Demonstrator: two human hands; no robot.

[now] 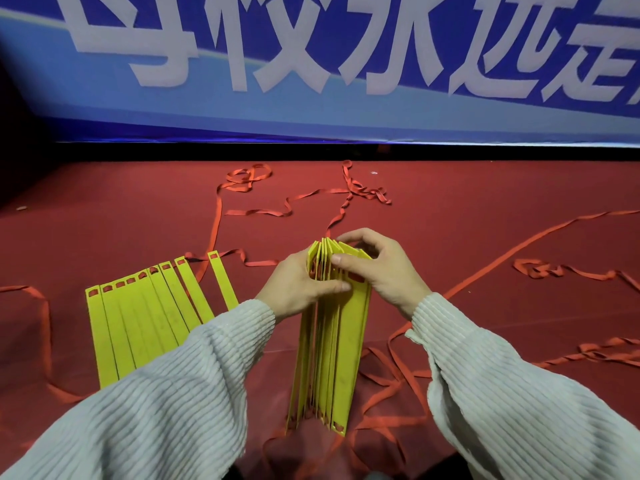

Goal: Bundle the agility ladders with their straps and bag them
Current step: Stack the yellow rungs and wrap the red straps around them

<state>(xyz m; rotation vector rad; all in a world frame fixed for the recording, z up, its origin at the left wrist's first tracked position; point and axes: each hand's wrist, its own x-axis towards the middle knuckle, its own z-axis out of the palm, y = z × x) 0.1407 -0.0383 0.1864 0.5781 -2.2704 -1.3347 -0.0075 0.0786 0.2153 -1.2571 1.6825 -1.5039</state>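
Gripping stacked yellow rungs [332,344] on edge, left hand [298,289] and right hand [377,268] clamped round top, spare rungs [138,323] left, red straps [346,195] loose on red floor [485,244]

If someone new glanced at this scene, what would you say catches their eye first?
Probably the bundle of yellow rungs standing on edge in the middle, squeezed between the left hand and the right hand. To its left, more yellow rungs lie fanned flat on the red floor, with red straps snaking everywhere. Behind hangs a blue banner with big white characters.
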